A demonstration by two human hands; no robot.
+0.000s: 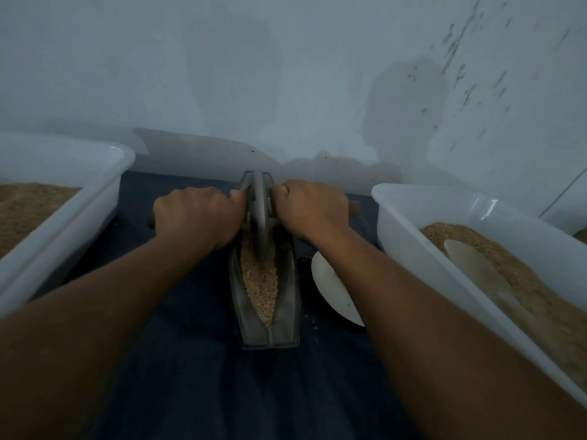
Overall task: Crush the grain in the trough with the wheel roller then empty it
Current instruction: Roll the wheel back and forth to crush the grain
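A narrow grey metal trough lies lengthwise on a dark cloth, pointing away from me. Tan grain fills its groove. A grey wheel roller stands upright in the far half of the trough, its rim sunk in the grain. My left hand is closed around the axle handle on the wheel's left side, and my right hand around the handle on its right. The brown handle ends stick out past both fists.
A white tub with brown meal stands at the left. Another white tub at the right holds grain and a pale scoop. A white dish lies beside the trough's right side. A grey wall rises close behind.
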